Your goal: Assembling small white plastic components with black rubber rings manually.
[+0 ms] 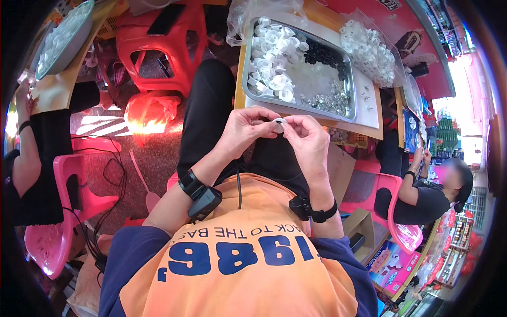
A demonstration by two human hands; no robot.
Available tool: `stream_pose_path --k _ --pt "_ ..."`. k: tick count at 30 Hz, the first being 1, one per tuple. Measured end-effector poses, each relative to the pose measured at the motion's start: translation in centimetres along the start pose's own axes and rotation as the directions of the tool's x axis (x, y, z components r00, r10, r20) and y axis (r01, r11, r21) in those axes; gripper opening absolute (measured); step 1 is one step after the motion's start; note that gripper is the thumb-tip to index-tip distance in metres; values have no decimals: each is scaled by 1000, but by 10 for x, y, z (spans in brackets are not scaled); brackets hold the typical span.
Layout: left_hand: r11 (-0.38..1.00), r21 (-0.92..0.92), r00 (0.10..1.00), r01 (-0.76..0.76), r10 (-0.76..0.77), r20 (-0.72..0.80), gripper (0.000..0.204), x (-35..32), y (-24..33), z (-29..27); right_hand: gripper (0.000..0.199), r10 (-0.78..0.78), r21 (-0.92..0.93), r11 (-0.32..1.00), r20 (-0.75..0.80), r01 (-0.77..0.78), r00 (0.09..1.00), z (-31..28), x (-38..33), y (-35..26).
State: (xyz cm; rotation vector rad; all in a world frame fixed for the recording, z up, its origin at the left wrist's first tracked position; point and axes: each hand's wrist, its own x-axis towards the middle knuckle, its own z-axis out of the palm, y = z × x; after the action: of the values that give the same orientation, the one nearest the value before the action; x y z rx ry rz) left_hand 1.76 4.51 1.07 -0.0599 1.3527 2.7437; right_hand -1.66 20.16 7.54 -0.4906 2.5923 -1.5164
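My two hands meet over my lap, just in front of the near edge of a metal tray. Between their fingertips is a small round white plastic piece with a dark spot on it. My left hand pinches it from the left with thumb and forefinger. My right hand grips the other side in the same way, fingers curled. In the tray lie a heap of white plastic caps, many small black parts and a scatter of tiny shiny metal parts.
Clear plastic rings are piled right of the tray, on the table. A red stool stands ahead on the left, with a red plastic bag below it. Other people sit at left and right on pink chairs. Cables hang at left.
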Motion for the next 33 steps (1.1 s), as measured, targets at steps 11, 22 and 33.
stream_pose_path --k 11,22,33 --pt "975 201 984 -94 122 -133 13 -1 -6 4 9 -15 -60 998 1 15 1000 3 1 2" --pt "983 155 983 -95 117 -140 14 -2 -6 10 9 36 17 999 10 -36 999 4 -1 -5" --pt "988 154 986 -17 43 -161 13 0 -5 3 8 80 107 991 15 -81 997 2 2 3"
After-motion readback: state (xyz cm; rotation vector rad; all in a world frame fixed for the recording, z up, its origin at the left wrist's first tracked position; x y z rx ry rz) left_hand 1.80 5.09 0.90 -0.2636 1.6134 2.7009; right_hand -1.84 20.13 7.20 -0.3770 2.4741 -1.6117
